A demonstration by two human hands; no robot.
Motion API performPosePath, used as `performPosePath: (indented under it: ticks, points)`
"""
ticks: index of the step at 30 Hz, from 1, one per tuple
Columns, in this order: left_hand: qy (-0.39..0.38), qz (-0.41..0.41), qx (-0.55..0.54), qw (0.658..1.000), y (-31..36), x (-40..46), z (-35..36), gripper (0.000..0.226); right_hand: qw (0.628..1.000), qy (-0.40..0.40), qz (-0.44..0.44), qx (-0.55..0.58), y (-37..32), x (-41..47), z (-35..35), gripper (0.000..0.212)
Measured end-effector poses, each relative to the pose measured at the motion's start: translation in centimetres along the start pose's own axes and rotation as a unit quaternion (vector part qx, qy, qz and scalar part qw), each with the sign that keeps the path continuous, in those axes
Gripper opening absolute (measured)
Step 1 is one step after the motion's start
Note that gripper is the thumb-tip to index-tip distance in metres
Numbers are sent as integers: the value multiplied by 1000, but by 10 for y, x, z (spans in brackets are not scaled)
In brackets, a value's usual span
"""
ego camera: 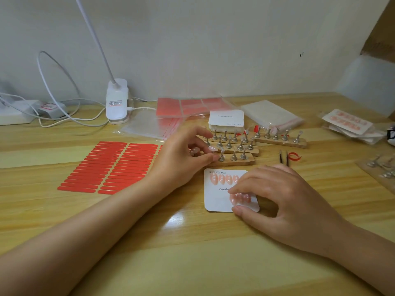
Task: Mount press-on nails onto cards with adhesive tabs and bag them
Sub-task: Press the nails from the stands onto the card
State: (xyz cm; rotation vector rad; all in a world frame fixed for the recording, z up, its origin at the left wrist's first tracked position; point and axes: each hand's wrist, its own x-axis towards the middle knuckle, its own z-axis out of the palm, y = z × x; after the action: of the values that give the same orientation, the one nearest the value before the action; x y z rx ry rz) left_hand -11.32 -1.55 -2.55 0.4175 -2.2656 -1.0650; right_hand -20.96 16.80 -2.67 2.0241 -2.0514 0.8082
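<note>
Two hands: left hand (188, 155) pinches nail (212, 148) (pink), right hand (275, 195) holds card (215, 197).

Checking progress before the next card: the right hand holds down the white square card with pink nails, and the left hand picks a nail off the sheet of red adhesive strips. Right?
Not quite. In the head view the left hand takes a pink nail at the wooden strips of metal nail stands, not the sheet of red adhesive strips. The right hand does hold the white square card.
</note>
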Motion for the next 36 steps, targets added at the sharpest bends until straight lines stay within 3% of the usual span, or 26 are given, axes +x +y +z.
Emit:
performPosePath:
  ticks: [6,12,20,36]
  points:
    - [-13,1,-2,1000,-1,0,-3,32,1000,9,10,26,1,1,1,14]
    - [-12,2,8,1000,-2,0,-5,34,997,46,29,61,2,5,-3,23]
    - [-5,-10,-7,1000,-1,-1,-5,37,994,86,53,28,4,41,-8,12]
    - [-16,-1,-7,1000,-1,-1,-6,35,992,94,39,-76,5,66,12,19]
